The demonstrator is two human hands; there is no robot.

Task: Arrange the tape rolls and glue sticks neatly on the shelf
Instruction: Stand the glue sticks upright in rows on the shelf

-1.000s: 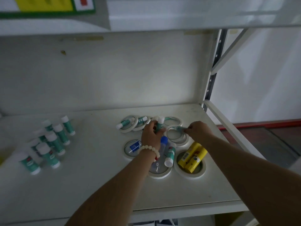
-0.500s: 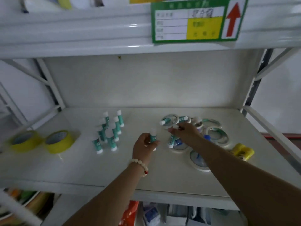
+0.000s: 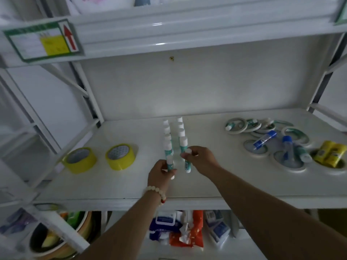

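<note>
Since the earlier frames both hands have left the tape pile at the right and come to the middle of the shelf (image 3: 187,186), each carrying a green glue stick. The left hand (image 3: 161,172) has its fingers closed around one stick (image 3: 170,166), held upright at the front of the left row of standing sticks (image 3: 167,136). The right hand (image 3: 201,160) pinches the white cap of a second stick (image 3: 187,165), which stands just in front of the right row (image 3: 181,134). The view has swung left, so two yellow tape rolls (image 3: 100,158) now sit at centre left. At the right edge of the frame the white tape rolls (image 3: 236,125) lie flat and overlapping; two blue-capped glue sticks (image 3: 264,139) and green ones lie across or inside the rings, and two yellow sticks (image 3: 329,152) rest in the ring nearest the right edge. A beaded bracelet (image 3: 155,192) circles the left wrist.
</note>
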